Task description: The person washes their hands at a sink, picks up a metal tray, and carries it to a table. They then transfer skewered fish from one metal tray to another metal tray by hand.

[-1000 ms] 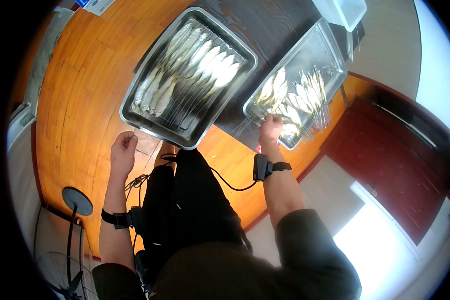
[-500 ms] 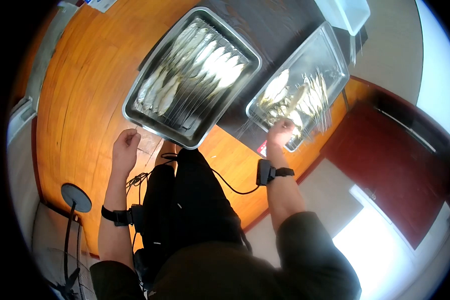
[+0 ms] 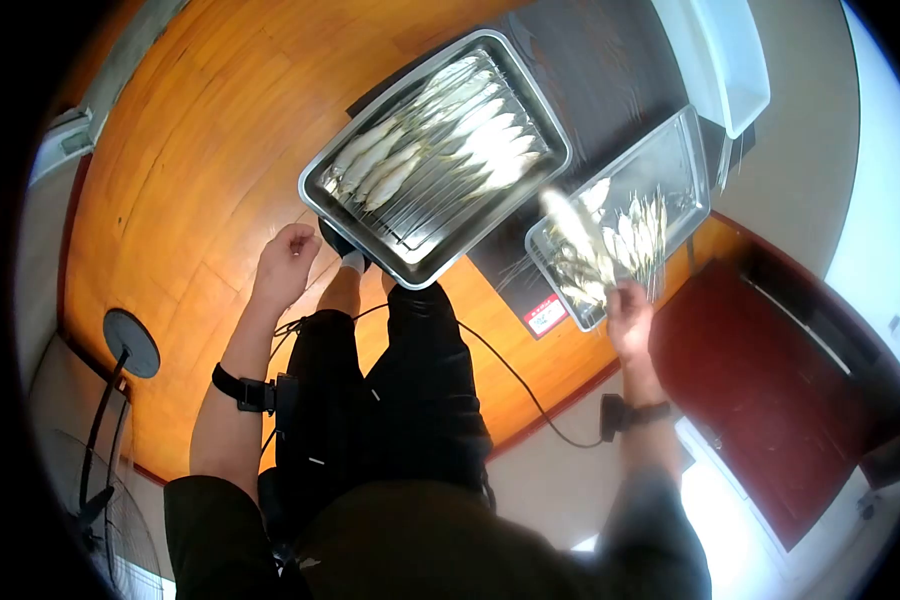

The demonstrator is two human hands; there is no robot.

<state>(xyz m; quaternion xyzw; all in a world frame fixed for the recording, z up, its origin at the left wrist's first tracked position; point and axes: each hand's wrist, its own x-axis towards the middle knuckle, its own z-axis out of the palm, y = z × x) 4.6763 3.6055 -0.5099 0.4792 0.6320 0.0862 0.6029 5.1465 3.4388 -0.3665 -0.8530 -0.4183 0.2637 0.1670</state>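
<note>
My right hand (image 3: 629, 318) is closed at the near end of the smaller metal tray (image 3: 705, 165). It grips a skewered fish (image 3: 573, 226), blurred by motion and tilted up over the tray; the skewer itself is hard to make out. More small skewered fish (image 3: 642, 232) lie below it in that tray. To the left, a larger deep metal tray (image 3: 432, 272) holds several skewered fish (image 3: 492, 145) in rows, their thin sticks side by side. My left hand (image 3: 288, 265) hovers just off its near left corner, fingers curled in, with nothing visible in them.
Both trays rest on a dark wooden table (image 3: 610, 60). At the far right stands a white plastic bin (image 3: 715, 65). A red and white label (image 3: 545, 316) lies at the table's near edge. A cable (image 3: 515, 375) runs to my right wrist; a fan (image 3: 100, 500) stands at lower left.
My right hand has moved right and toward me, and a fish now rises from it over the smaller tray. My view has shifted; my left hand stays curled near the larger tray.
</note>
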